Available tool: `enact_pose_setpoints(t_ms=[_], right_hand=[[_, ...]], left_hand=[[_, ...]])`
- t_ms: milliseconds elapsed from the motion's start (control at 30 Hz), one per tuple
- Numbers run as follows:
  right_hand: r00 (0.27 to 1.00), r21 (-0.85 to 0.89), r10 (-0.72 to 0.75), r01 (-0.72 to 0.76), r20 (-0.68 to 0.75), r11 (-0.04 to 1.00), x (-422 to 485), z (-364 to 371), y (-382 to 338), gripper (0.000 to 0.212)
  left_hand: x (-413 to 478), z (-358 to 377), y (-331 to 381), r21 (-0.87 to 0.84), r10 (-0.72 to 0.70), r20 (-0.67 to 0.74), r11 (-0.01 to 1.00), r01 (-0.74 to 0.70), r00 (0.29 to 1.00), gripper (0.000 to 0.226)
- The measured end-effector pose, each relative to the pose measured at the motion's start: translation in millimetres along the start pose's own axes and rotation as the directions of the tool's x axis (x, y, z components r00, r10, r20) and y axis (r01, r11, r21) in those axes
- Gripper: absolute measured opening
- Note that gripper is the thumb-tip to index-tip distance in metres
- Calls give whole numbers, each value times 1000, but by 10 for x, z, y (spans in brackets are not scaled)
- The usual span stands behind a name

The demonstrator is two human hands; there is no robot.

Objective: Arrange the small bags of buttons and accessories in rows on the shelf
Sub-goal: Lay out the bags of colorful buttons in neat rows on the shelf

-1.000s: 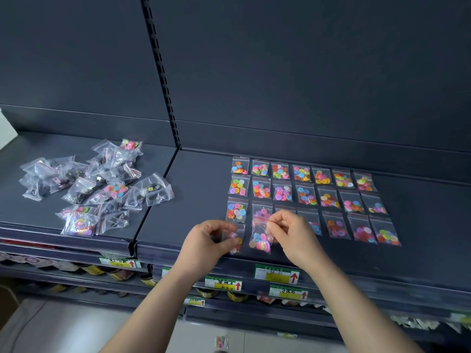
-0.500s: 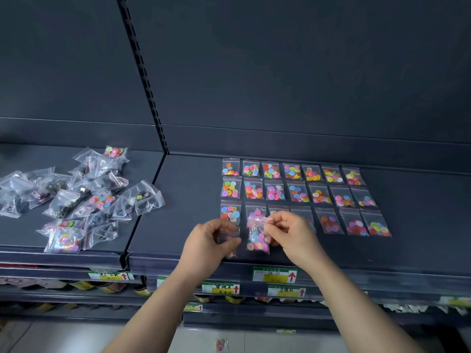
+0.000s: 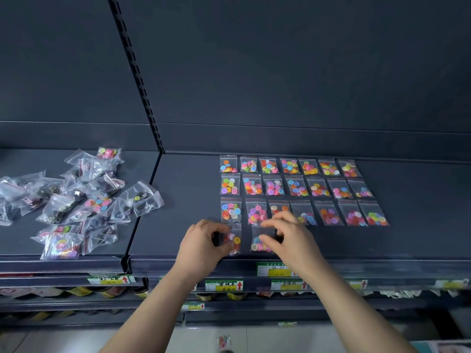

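Looking at the left hand (image 3: pixel 204 240), what has it got?

Its fingers and thumb are curled round a small yellow-button bag (image 3: pixel 236 241), at three o'clock of the palm, low over the front of the shelf (image 3: pixel 188 205).

And the right hand (image 3: pixel 293 240)?

It pinches a white-button bag (image 3: pixel 260 244) between thumb and fingertips, at nine o'clock of that hand. The two bags sit side by side, just apart. The hands are apart too, one on each bag. Whether either bag lies flat on the shelf I cannot tell.

Where are the sorted ones?

The laid-out bags (image 3: pixel 297 187) form three rows of seven, from twelve to two o'clock of the hands. The two held bags sit just below the third row's left end.

Anything not sorted?

A loose pile of bags (image 3: pixel 76 200) lies at nine o'clock on the neighbouring shelf board (image 3: pixel 140 166), well apart from the rows. Some hold coloured buttons, others dark bits too small to name. Price labels (image 3: pixel 224 285) with red arrows run along the lower shelf edges at six o'clock.
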State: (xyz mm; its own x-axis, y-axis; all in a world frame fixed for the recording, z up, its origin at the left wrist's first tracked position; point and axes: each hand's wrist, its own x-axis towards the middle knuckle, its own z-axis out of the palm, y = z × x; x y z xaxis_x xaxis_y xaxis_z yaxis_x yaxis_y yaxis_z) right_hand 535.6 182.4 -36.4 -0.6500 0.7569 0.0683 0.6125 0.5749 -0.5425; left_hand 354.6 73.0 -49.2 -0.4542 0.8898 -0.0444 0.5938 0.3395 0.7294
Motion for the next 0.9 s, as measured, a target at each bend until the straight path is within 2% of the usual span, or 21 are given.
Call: enact_pose_setpoints(t_ms=[167, 333, 433, 500, 633, 733, 900], right_hand=[[997, 24, -35, 33, 67, 999, -66, 78, 32, 28], [1000, 79, -20, 19, 14, 997, -114, 72, 24, 27], [995, 130, 33, -20, -95, 991, -220, 41, 11, 26], [985, 179, 60, -31, -163, 983, -330, 16, -8, 24], [968, 334, 42, 43, -246, 942, -664, 58, -64, 13], [984, 436, 39, 42, -175, 899, -956, 235, -31, 13], [997, 422, 29, -56, 70, 905, -1327, 918, 286, 11]], left_hand=[[6, 0, 1, 65, 34, 7, 997, -35, 999, 21], [-11, -8, 0, 41, 34, -14, 999, -33, 999, 20], [-97, -50, 25, -74, -2, -90, 997, -5, 996, 23], [-211, -94, 61, -134, -14, -176, 991, -10, 984, 15], [-637, -128, 37, -243, -75, -368, 970, -18, 927, 12], [-1091, 13, -99, -312, -169, -423, 949, 32, 890, 9], [-1820, 512, -679, -312, -324, -346, 925, 218, 881, 7]])
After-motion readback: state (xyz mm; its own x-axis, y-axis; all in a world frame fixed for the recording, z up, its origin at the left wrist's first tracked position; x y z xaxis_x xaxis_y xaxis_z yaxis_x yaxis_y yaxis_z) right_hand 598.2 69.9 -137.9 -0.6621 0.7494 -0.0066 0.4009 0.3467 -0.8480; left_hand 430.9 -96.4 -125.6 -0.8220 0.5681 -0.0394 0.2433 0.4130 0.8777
